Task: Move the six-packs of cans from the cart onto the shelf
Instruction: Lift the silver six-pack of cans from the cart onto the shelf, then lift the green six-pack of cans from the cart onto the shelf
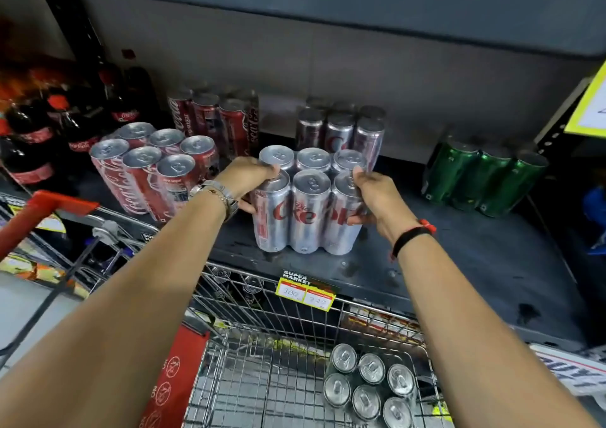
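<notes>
While both of my hands clamp the silver six-pack (306,201) from either side, its base sits on the dark shelf (459,263) near the front edge. My left hand (244,178) grips the left cans, thumb over a can top, its lower fingers hidden behind the pack; my right hand (372,194) wraps the right cans and covers part of the red lettering, so I read only "Diet" and "Coke" in pieces. Behind it stands another silver pack (341,129), its labels too dim to read. To the left a red six-pack (154,171) tilts, showing "Coca-Cola" script, and a darker red pack (213,119) stands behind that. Cola bottles (29,139) at far left are blurred. A green six-pack (482,178) sits right, brand unreadable. On the shelf lip a yellow tag (305,291) reads "SUPER MARKET"; the handwritten prices look like 300 and 220, uncertainly. Down in the wire cart (262,378) another six-pack (370,385) shows only can tops, its lower edge cut off.
</notes>
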